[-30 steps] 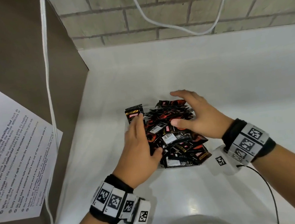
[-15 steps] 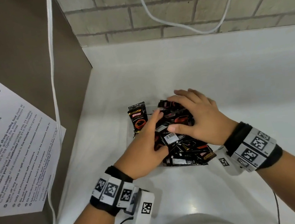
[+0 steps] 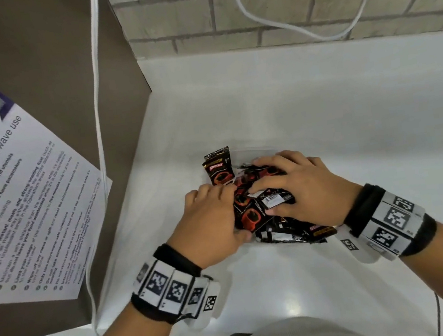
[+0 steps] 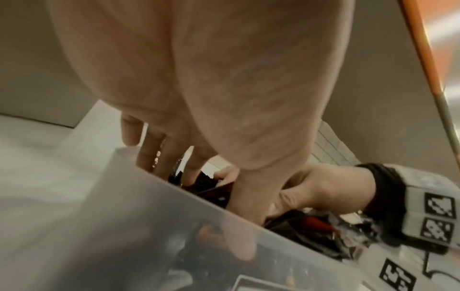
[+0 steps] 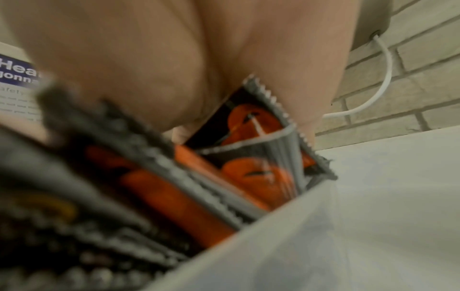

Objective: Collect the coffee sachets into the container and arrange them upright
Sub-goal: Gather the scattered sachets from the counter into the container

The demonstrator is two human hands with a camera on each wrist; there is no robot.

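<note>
At the centre of the head view the coffee sachets (image 3: 265, 207) heap in the translucent container (image 4: 139, 226), two standing at its upper-left corner. The left hand (image 3: 211, 223) and right hand (image 3: 300, 188) curl around the bundle, squeezing it. Light, slick and floppy, they likely slip; best pinched by the crimped edges.

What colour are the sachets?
Black with a red-orange cup print, sachets; clearest in the head view.
</note>
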